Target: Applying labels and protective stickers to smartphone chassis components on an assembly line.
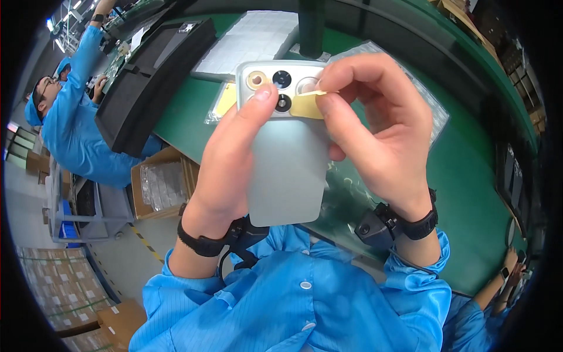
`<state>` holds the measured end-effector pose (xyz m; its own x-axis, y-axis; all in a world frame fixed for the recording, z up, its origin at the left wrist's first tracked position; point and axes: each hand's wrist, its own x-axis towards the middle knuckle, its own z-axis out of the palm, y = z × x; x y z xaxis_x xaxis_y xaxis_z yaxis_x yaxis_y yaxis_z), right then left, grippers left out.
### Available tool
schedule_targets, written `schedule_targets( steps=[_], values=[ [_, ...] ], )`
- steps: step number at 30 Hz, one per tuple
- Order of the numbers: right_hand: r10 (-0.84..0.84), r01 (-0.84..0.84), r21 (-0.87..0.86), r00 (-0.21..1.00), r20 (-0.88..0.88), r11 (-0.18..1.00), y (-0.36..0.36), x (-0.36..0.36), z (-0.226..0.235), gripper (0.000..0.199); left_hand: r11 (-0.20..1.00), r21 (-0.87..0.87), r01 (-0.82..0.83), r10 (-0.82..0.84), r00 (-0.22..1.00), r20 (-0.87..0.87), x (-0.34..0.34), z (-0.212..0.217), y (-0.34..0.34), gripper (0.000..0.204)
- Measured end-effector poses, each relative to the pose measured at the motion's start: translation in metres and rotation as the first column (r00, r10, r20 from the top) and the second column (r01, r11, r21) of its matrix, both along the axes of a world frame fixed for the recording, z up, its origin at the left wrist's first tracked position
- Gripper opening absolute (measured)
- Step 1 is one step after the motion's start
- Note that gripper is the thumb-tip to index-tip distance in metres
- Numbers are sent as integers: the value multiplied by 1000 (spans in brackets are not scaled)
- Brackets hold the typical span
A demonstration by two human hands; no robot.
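A pale grey-green phone (287, 173) is held up in front of my chest, its back and camera block facing me. Round dark and light lens rings show in that block. My left hand (226, 155) grips the phone along its left side, with the thumb over the camera block beside a lens. Between thumb and forefinger, my right hand (381, 129) pinches a small yellow piece of film or paper (306, 107) at the block's lower right. Part of that piece lies against the phone. The rest of its edge is hidden by my fingertips.
Beneath the phone is a green tabletop (463, 199) with clear plastic packaging (346, 199). A white gridded sheet (249, 41), a dark post (311, 29) and a yellow packet (225, 101) lie beyond. Left are a black tray (152, 76), a cardboard box (138, 193) and a co-worker (88, 132).
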<state>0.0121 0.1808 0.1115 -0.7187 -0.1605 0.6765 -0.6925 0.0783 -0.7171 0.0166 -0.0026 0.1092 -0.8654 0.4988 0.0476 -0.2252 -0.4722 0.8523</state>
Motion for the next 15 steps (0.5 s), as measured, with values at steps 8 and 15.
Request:
schedule_targets(
  steps=[8, 15],
  values=[
    [-10, 12, -32, 998, 65, 999, -4, -4, -6, 13, 988, -86, -129, 135, 988, 74, 0, 3, 9, 50],
    [13, -6, -37, 983, 184, 999, -5, -5, -8, 11, 990, -106, -93, 103, 990, 99, -1, -5, 6, 51]
  ],
)
